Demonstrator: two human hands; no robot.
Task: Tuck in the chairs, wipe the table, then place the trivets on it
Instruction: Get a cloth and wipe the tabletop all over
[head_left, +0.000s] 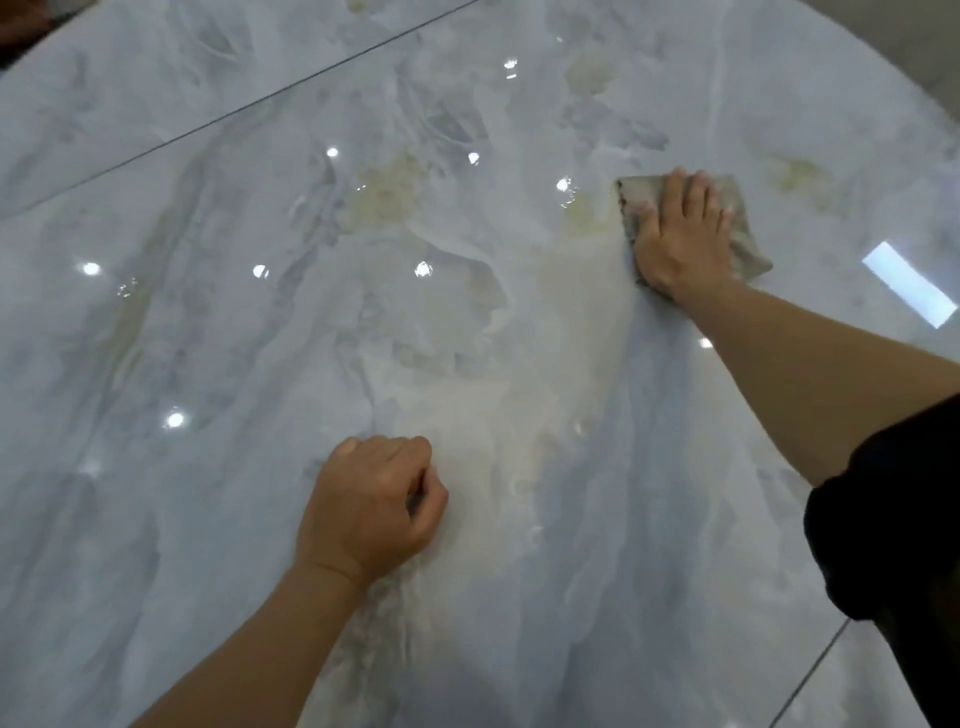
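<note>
Head view: looks down on a glossy grey-white marbled counter (208, 338) that fills the frame.
Right hand (680, 234): far right of centre, arm stretched out, palm down, fingers straight and slightly spread, pressing flat on the cloth.
Cloth (750, 249): grey-beige, crumpled, lying on the counter under the right hand; its edges stick out to the left of and beyond the fingers and on the right.
Left hand (369, 504): near centre, well apart from the cloth, fingers curled into a fist with nothing in it, resting on the counter.
Sleeve (893, 519): black, on the right upper arm.
Seam (234, 117): thin dark line crossing the counter diagonally, upper left.
Surface: round light spots and one bright rectangular reflection (909, 283) at right.
</note>
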